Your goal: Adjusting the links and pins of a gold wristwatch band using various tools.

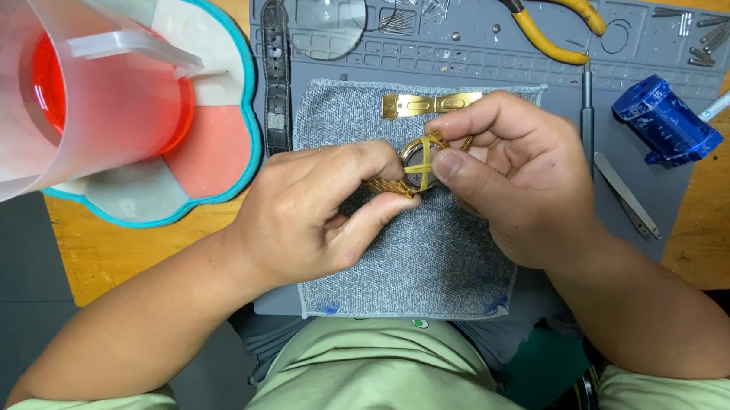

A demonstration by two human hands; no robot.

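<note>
While both hands pinch it, the gold watch (418, 166) is half hidden.

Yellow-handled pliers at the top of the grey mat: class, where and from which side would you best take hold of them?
Grip the pliers by the two yellow handles, probably from the right. The handles spread rightward, bare and free, while the dark jaws point left towards the magnifying lens.
</note>
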